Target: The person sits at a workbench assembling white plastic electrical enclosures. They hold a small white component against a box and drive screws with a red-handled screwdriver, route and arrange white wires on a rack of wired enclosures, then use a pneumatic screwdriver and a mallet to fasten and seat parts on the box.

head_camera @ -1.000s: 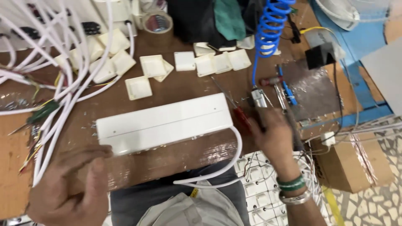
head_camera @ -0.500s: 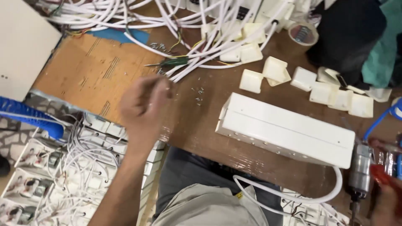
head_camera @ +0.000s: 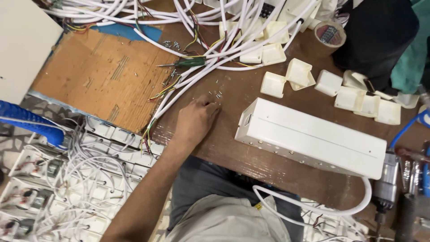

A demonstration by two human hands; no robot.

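so the left hand [head_camera: 195,120] has dropped from mid-air onto the brown surface [head_camera: 251,157], fingers [head_camera: 210,104] curled narrow over the loose screws [head_camera: 217,94] at their tips, white box [head_camera: 313,136] just right, meaning it's grabbing one now; right hand's out of frame.

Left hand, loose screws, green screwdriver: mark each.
left hand [head_camera: 195,120]: head view, back of the hand.
loose screws [head_camera: 216,94]: head view, middle of the small cluster.
green screwdriver [head_camera: 192,62]: head view, green handle.
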